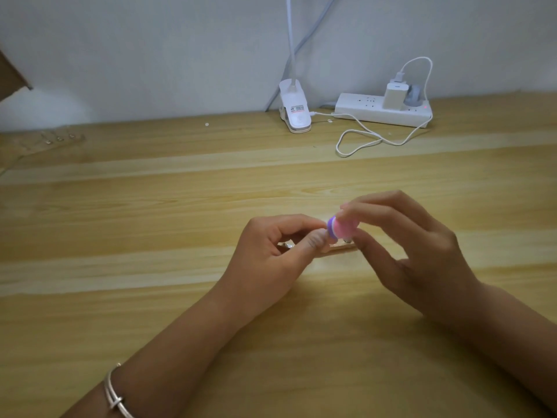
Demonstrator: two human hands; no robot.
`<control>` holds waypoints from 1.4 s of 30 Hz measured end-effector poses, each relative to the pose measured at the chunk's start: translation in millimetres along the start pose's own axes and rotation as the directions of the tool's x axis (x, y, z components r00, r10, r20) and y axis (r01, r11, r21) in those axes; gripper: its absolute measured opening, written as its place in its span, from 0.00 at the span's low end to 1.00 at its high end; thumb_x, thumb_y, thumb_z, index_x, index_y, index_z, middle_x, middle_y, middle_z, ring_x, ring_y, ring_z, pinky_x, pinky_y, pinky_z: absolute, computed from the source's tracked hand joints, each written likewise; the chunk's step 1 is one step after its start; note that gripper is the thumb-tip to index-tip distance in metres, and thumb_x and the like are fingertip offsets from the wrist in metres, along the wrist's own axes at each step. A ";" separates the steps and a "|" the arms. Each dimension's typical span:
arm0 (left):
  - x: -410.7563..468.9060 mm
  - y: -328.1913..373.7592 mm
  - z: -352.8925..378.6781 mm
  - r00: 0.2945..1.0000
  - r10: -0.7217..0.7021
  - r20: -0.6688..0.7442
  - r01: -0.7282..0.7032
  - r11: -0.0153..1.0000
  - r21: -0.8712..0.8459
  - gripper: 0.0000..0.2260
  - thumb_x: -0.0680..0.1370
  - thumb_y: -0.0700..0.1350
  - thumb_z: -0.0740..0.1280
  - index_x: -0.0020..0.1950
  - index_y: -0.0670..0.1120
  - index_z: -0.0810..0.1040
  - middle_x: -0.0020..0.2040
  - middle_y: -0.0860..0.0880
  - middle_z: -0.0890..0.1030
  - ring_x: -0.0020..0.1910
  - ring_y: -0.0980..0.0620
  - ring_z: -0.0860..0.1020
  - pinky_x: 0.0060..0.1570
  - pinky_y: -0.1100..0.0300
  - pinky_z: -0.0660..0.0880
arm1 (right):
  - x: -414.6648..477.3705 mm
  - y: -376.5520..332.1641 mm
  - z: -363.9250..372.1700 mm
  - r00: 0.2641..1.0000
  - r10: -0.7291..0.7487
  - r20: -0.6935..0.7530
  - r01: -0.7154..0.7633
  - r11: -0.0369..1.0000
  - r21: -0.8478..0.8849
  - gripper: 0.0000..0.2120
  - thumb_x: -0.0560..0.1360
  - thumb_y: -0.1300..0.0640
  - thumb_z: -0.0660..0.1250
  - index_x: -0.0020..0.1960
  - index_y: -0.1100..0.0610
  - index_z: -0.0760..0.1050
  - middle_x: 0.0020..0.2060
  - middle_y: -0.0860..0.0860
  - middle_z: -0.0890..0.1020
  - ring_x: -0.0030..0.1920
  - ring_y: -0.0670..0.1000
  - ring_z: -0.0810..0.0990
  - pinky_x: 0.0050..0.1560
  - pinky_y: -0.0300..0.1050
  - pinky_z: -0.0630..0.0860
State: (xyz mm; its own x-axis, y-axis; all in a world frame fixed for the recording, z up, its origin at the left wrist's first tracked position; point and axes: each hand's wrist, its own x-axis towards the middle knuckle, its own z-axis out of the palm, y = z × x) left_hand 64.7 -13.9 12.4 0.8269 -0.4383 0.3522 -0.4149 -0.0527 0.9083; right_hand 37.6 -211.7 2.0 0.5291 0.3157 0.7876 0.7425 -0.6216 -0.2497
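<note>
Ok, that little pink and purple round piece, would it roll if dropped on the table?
Probably: the round piece looks disc-shaped, so on edge it could roll across the flat table. It seems light, since the left hand and right hand pinch it with fingertips alone.

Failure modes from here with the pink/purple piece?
1. The pink-and-purple piece is pinched only at fingertips of the left hand and right hand above the table; a slip could drop it, and being round it may roll.
2. Glare washes it out, so alignment is hard to judge.
</note>
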 end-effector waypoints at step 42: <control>-1.7 7.5 -1.4 0.949 -0.242 0.201 0.288 0.927 -0.241 0.12 0.80 0.44 0.58 0.39 0.49 0.76 0.31 0.50 0.67 0.30 0.55 0.63 0.26 0.60 0.59 | -1.7 -8.4 1.7 0.992 -0.118 0.040 0.118 0.993 -0.001 0.09 0.80 0.69 0.65 0.53 0.63 0.84 0.51 0.58 0.83 0.53 0.52 0.83 0.60 0.38 0.72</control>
State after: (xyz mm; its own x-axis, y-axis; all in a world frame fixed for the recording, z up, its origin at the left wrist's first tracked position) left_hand 60.8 -12.3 18.9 0.8088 -0.5840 0.0689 -0.0554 0.0410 0.9976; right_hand 31.1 -205.8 1.9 0.4538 0.4150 0.7885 0.7993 -0.5808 -0.1543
